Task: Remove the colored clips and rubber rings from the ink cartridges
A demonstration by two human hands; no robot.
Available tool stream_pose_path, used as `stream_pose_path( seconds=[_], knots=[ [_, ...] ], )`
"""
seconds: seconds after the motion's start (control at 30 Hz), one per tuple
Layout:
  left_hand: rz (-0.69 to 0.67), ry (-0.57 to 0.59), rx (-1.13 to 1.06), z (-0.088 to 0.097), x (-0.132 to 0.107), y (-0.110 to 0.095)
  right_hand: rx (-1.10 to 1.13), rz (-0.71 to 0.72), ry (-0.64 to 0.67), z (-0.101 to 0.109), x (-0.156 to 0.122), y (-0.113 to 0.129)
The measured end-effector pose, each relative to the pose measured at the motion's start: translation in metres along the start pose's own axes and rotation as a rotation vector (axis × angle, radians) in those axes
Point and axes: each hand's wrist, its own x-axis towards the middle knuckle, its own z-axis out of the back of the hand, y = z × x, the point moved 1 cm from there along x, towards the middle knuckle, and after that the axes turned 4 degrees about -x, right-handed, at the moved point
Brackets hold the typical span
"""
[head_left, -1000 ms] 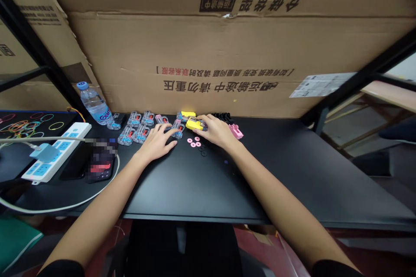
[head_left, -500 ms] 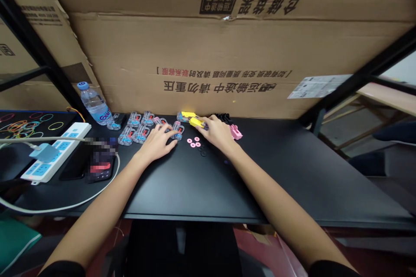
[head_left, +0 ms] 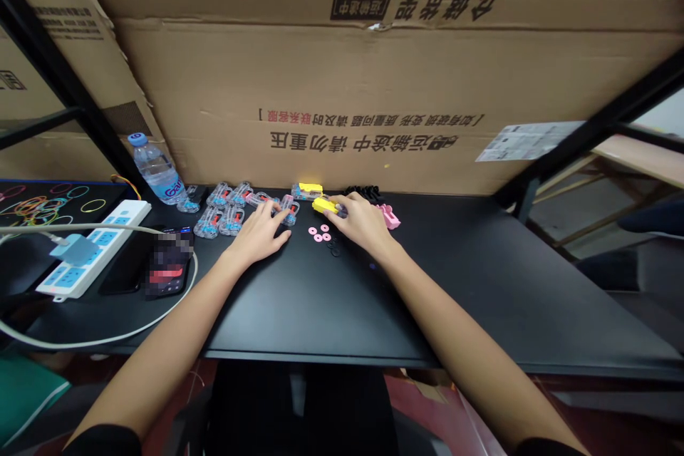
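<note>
My left hand [head_left: 261,231] lies on the table with its fingers apart. Its fingertips touch two clear plastic toy pieces with pink tops, one being the piece [head_left: 290,208] by the index finger. In the closed fingers of my right hand [head_left: 362,222] is a yellow-topped clear toy piece [head_left: 323,206], partly hidden by the fingers. Just behind it a second yellow-topped toy piece [head_left: 307,190] rests against the cardboard. Small pink rings [head_left: 319,237] and black rings [head_left: 335,251] lie between my hands. Pink plastic parts [head_left: 390,216] sit right of my right hand.
Several clear toy pieces [head_left: 208,221] with red and blue insides stand at left. Beyond them are a water bottle [head_left: 157,171], a power strip [head_left: 99,246], a phone [head_left: 169,274] and a looping white cable [head_left: 160,324]. Black parts [head_left: 368,192] lie along the cardboard wall [head_left: 374,78].
The yellow-topped piece in my right hand has shifted slightly and now sits a little apart from the one behind it. My left hand has barely moved.
</note>
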Motion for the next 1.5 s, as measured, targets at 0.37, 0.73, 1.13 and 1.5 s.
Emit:
stream_pose_path(
  seconds=[0.37, 0.73, 1.13, 1.5],
  knots=[
    [0.002, -0.024, 0.027, -0.005, 0.003, 0.002, 0.043, 0.011, -0.022, -0.001, -0.003, 0.001],
    [0.109, -0.036, 0.138, -0.011, 0.013, 0.005, 0.084, 0.049, -0.063, -0.001, -0.005, 0.003],
    [-0.057, -0.119, -0.121, 0.006, 0.000, -0.012, 0.417, 0.453, -0.178, -0.008, -0.018, 0.002],
    [-0.046, -0.158, -0.329, 0.017, 0.003, -0.017, 0.642, 0.498, -0.094, -0.006, -0.021, 0.006]
  ],
)
